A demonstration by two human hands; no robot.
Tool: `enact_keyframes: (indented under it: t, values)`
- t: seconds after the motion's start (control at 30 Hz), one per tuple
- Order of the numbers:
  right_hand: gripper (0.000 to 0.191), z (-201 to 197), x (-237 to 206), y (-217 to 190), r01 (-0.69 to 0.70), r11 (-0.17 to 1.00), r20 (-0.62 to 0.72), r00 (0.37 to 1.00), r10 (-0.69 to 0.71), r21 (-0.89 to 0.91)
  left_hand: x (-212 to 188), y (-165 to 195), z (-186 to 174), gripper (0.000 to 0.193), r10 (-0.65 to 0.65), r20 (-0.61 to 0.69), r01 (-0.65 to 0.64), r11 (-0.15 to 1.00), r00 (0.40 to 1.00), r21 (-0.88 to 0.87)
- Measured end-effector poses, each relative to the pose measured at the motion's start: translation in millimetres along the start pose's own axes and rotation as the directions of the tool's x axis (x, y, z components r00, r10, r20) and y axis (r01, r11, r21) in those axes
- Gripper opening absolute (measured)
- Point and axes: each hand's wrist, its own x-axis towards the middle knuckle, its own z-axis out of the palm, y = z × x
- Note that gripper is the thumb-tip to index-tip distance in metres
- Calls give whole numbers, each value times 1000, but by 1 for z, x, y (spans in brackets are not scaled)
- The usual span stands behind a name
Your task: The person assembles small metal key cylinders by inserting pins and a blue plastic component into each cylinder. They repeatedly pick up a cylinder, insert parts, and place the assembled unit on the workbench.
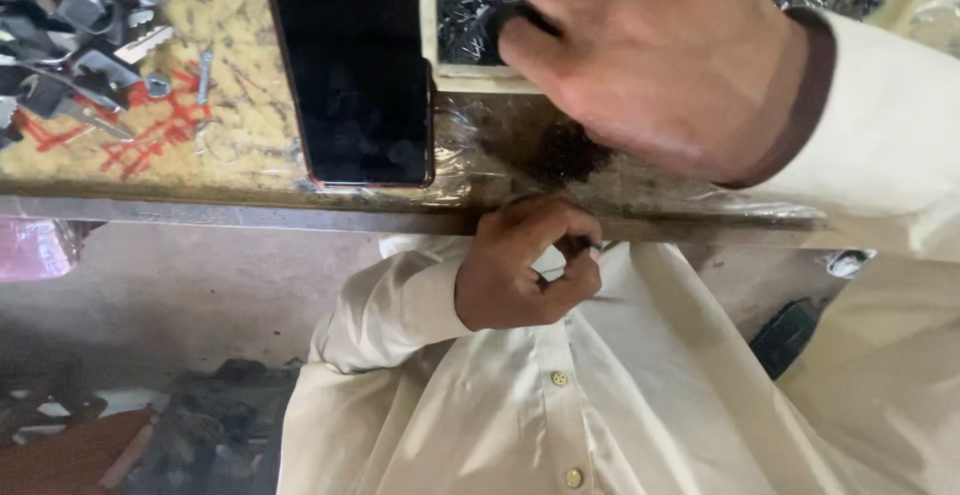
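right hand [640, 65] curled over tray of small metal bits [470, 0], grip contents hidden | left hand [530, 265] pinched shut below bench edge [250, 213], can't tell on what | dark phone [352, 65] just left of tray

The workbench [240, 145] has a rough, yellowish top, worn and marked with a red scribbled grid near its left part. A clear plastic sheet [480, 170] is stretched over the front part, wrinkled and shiny, with a dark stain beneath it near the middle. A grey metal strip runs along the front edge [250, 215]. A dark phone [350, 65] lies flat on the top, screen up and black, its lower end near the front edge. At the far left sits a heap of keys [70, 25], some loose ones spilling onto the red marks. Just right of the phone stands a shallow pale-framed tray [445, 73] filled with small dark metal pieces.
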Motion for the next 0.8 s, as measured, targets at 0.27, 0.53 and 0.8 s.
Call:
enact_keyframes:
  t: [0.27,0.53,0.8]
  values:
    - [16,17,-6,22,46,942,-135,991,-1,331,4,1,-4,10,-40,30,42,995,999,-89]
    - [25,-16,-35,-36,-7,804,-441,834,333,594,-1,2,-14,13,47,29,-39,971,998,-238]
    - [15,21,-111,-131,-340,642,-287,685,670,687,-17,10,-3,12,-142,44,138,763,989,-632]
